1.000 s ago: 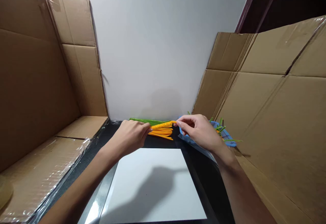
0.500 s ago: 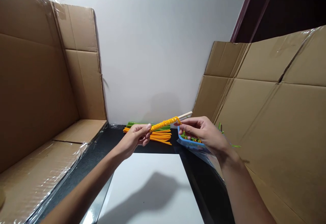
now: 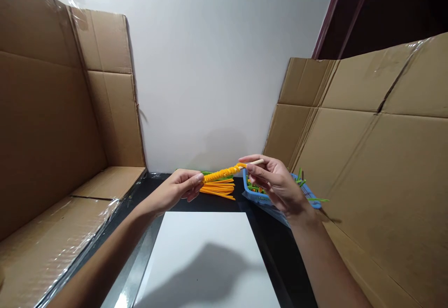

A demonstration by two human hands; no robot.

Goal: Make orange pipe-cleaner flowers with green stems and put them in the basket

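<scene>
A pale wooden stick (image 3: 258, 162) is held up between my two hands, with an orange pipe cleaner (image 3: 221, 173) coiled tightly along much of it. My left hand (image 3: 180, 187) pinches the coiled end of the stick. On the other side, my right hand (image 3: 275, 177) has its thumb and fingers closed on the loose end of the pipe cleaner, beside the stick's bare tip. Behind the left hand lies a bundle of orange pipe cleaners (image 3: 220, 187), and green pipe cleaners (image 3: 189, 170) show just beyond it, partly hidden.
A blue basket (image 3: 257, 198) with green and orange pieces stands behind my right hand. A white board (image 3: 203, 256) lies on the black tabletop (image 3: 280, 247) below my hands. Cardboard panels (image 3: 115, 116) rise at left and right, before a pale wall (image 3: 206, 74).
My right hand has moved slightly left and brought the pipe cleaner's loose end round against the stick. My left hand still grips the coiled end. The view has shifted a little.
</scene>
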